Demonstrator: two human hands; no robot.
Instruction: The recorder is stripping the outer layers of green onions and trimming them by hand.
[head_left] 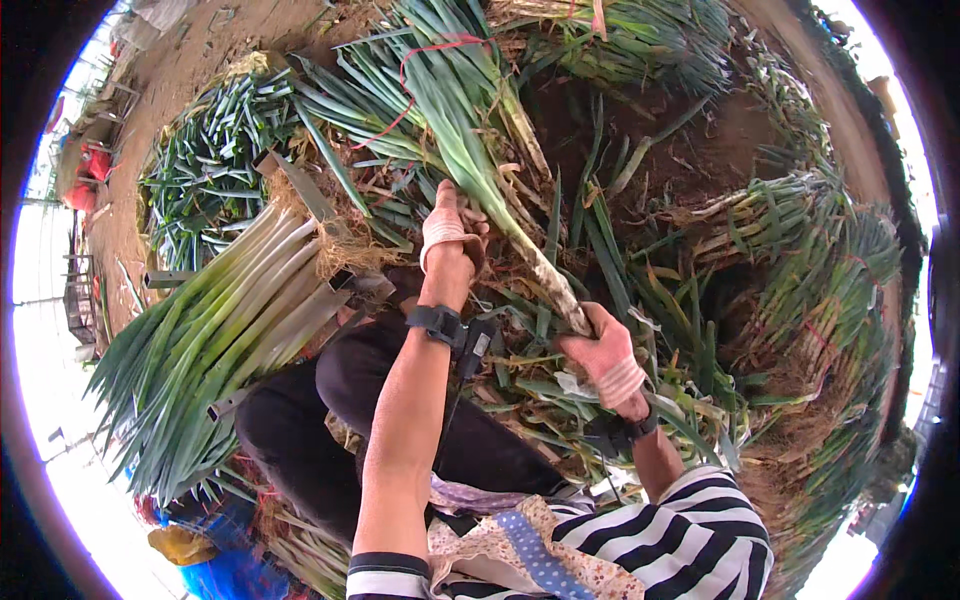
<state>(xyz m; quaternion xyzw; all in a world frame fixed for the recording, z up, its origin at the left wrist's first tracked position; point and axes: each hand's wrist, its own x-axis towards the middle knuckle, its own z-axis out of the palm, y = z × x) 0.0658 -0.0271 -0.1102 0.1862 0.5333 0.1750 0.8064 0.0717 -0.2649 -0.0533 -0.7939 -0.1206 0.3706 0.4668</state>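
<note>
Right now you are gripping the leek stalk point(520, 245) with your right hand point(603, 355) closed round its root end while your left hand point(452, 235), seemingly pinching loose outer leaves, is steadying it above the trimmed leek pile point(240, 310).

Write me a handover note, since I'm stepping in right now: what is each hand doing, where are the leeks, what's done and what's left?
Left hand: grips the green leaves of one leek.
Right hand: closed around the same leek's white root end.
Done: cleaned leeks stacked in a metal frame on the left.
Left: tied bundles heaped on the right and ahead; trimmings litter the ground between.
</note>
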